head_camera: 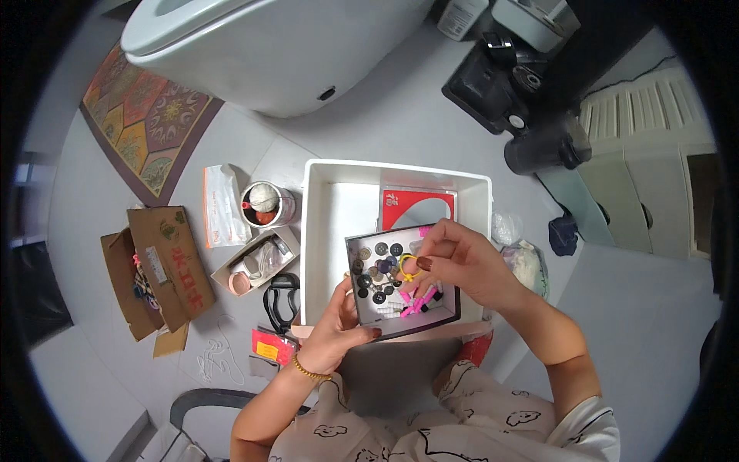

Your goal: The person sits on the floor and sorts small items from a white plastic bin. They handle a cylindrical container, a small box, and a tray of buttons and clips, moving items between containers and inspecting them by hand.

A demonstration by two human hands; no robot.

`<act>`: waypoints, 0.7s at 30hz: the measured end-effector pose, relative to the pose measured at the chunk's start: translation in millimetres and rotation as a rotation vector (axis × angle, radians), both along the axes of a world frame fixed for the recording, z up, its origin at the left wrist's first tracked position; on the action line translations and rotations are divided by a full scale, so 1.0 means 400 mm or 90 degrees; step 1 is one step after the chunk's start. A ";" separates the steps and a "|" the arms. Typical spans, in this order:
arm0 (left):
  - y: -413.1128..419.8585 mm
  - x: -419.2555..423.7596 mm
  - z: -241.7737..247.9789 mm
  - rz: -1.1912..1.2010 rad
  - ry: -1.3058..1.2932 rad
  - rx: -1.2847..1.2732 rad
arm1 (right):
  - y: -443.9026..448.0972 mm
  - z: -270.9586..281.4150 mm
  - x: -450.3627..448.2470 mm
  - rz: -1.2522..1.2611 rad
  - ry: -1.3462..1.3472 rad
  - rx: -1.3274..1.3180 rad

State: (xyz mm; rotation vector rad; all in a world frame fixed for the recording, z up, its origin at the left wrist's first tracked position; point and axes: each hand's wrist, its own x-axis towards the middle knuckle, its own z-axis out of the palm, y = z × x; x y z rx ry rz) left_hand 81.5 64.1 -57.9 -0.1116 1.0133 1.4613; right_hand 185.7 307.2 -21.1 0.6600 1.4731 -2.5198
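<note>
My left hand (335,332) grips the near left corner of a shallow dark-edged box (413,324), thumb over its front rim. Inside lie several dark buttons (381,249) on the left, with pink and white small tubular pieces (407,309) towards the front right. Over the box, my right hand (470,268) pinches a yellow elastic loop (410,268) between thumb and fingers. The box is held above a large white plastic bin (398,166). A red card with a silvery rounded area (398,209) lies in the bin, partly covered by the box.
Left of the bin are a round tub with a yarn ball (264,197), a small carton (260,263), a white plastic pouch (222,208) and an open cardboard box (167,265). A toilet (277,58) stands ahead. Clear plastic bags (525,265) lie to the right.
</note>
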 end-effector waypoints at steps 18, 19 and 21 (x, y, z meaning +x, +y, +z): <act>-0.038 0.033 -0.069 -0.059 0.166 0.000 | -0.399 0.248 -0.402 -0.118 0.603 0.438; -0.040 0.029 -0.062 -0.061 0.165 0.005 | -0.460 0.236 -0.448 -0.008 0.595 0.509; -0.043 0.022 -0.050 -0.065 0.164 0.006 | -0.571 0.202 -0.522 0.093 0.629 0.608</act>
